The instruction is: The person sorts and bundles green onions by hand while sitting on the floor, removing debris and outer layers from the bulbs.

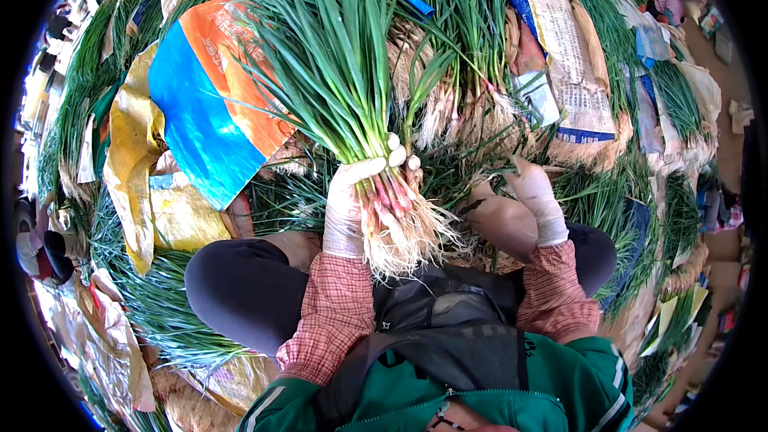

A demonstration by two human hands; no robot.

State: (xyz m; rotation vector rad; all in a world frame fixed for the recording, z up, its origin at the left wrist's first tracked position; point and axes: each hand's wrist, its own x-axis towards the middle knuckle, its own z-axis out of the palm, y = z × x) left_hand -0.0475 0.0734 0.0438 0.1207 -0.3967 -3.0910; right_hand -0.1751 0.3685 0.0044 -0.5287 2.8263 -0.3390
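Observation:
My left hand (350, 204), in a thin pale glove, is closed round a bunch of green garlic (352, 104) above my lap. Its long green leaves fan up and away, and its pinkish bases and pale roots (406, 232) hang below my grip. White fingertips show at the front of the stems. My right hand (534, 196), also gloved, is apart from the bunch to the right, above my bare foot (500, 220). Its fingers look drawn together beside thin leaf scraps, and what they hold, if anything, cannot be made out.
More green garlic (472, 40) lies beyond the held bunch, roots toward me. Loose leaves surround my crossed legs (248, 288). A blue and orange plastic sheet (204, 112) and a yellow sack (132, 160) lie left, a printed white sack (572, 64) right. Other people sit around the edges.

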